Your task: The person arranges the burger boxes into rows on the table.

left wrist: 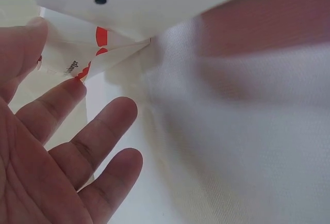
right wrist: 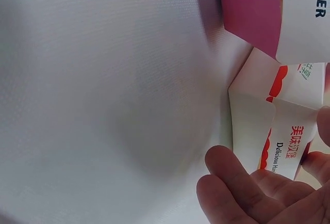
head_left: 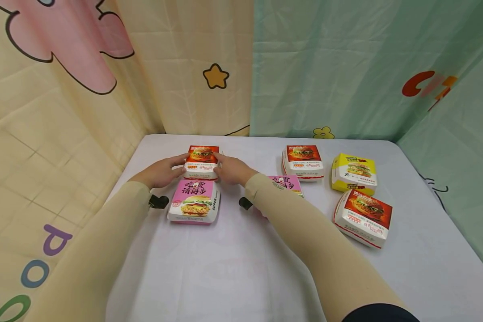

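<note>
A red-and-white burger box [head_left: 201, 173] stands at the back left of the table between both hands. At its left side is my left hand [head_left: 158, 172], with thumb and index fingertip at the box and the other fingers spread, as the left wrist view shows. On the opposite side my right hand [head_left: 231, 169] has its fingertips at the box [right wrist: 289, 136] and its lower fingers extended away from it. Directly in front, a pink-and-white burger box [head_left: 195, 203] sits close against the red-and-white one, between the two wrists.
On the right stand another red-and-white box [head_left: 303, 163], a yellow box [head_left: 354, 174] and a nearer, angled red-and-white box [head_left: 363, 218]. A second pink box [head_left: 287, 182] is partly hidden by the right sleeve [head_left: 298, 223]. Curtains [head_left: 326, 67] hang behind the white table [head_left: 217, 277].
</note>
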`<state>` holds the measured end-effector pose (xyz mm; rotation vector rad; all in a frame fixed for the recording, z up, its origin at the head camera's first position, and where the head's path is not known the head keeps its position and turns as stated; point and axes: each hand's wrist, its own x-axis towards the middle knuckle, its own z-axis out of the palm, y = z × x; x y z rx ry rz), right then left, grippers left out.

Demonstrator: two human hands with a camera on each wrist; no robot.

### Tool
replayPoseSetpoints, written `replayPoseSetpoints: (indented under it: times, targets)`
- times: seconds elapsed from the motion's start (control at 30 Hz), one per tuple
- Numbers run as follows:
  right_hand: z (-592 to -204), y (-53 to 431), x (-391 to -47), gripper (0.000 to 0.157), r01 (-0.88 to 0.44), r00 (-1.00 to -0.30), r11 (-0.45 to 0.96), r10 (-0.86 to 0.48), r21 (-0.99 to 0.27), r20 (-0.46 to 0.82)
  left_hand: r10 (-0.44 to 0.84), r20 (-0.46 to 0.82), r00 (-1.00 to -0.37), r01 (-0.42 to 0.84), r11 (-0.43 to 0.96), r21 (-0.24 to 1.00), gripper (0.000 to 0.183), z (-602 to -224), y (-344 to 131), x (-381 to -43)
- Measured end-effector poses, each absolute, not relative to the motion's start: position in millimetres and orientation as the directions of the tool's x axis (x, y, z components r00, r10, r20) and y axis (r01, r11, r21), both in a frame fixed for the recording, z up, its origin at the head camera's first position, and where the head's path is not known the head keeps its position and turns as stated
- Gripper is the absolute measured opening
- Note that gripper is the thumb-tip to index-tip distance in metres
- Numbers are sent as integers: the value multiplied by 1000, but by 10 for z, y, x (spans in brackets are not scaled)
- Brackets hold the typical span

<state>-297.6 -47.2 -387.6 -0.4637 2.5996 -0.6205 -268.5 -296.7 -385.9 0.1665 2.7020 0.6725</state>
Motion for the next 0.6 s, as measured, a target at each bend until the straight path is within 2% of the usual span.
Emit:
replayPoseSetpoints:
  times: [0.6]
  targets:
    - [-3739, -385, -2967, 71, -251, -839, 826, -446, -505, -311, 223, -270, -937, 83, 891, 447, 68, -3746, -3013, -2677]
